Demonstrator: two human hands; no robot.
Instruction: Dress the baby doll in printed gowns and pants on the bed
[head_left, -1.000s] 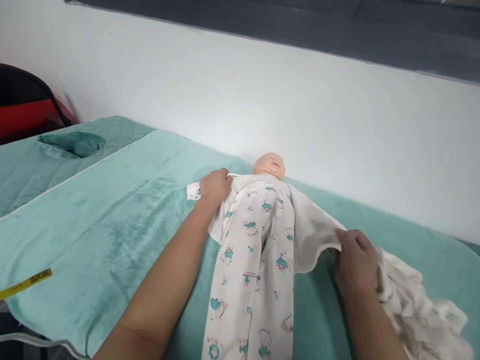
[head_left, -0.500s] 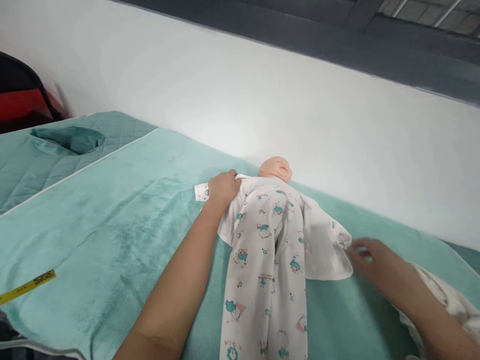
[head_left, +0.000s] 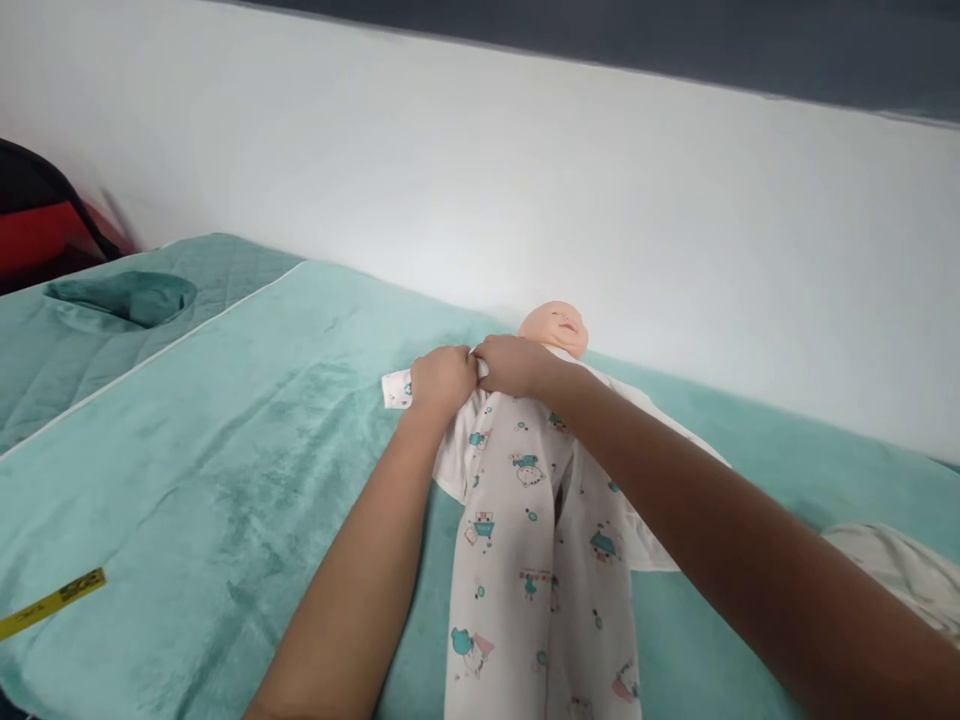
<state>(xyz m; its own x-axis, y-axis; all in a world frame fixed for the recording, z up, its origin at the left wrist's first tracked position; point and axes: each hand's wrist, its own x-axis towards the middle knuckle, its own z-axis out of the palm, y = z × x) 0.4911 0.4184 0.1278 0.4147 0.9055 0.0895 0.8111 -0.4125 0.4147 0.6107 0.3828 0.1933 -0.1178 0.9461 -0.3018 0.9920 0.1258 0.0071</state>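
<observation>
A baby doll (head_left: 555, 325) lies on its back near the wall, its head above printed white baby clothes. Printed baby pants (head_left: 517, 560) stretch from its chest toward me, over a white baby shirt (head_left: 656, 545) spread on the bed. My left hand (head_left: 444, 380) is closed on the shirt's sleeve at the doll's left-side shoulder in view, and the cuff sticks out beyond it. My right hand (head_left: 511, 366) meets it there, fingers pinching the shirt fabric beside the left hand. The exact grip is partly hidden by the hands. My right forearm crosses over the pants and shirt.
A green plush sheet (head_left: 247, 440) covers the bed. A yellow tape strip (head_left: 52, 604) lies at the left. Crumpled white cloth (head_left: 896, 570) rests at the right edge. A face-hole pad (head_left: 127, 300) and a red-black bag (head_left: 45, 225) are far left; the white wall (head_left: 375, 150) stands behind.
My right hand has moved left from the far sleeve, across the doll, to the shirt beside my left hand. My left hand keeps its hold. The camera view has shifted slightly.
</observation>
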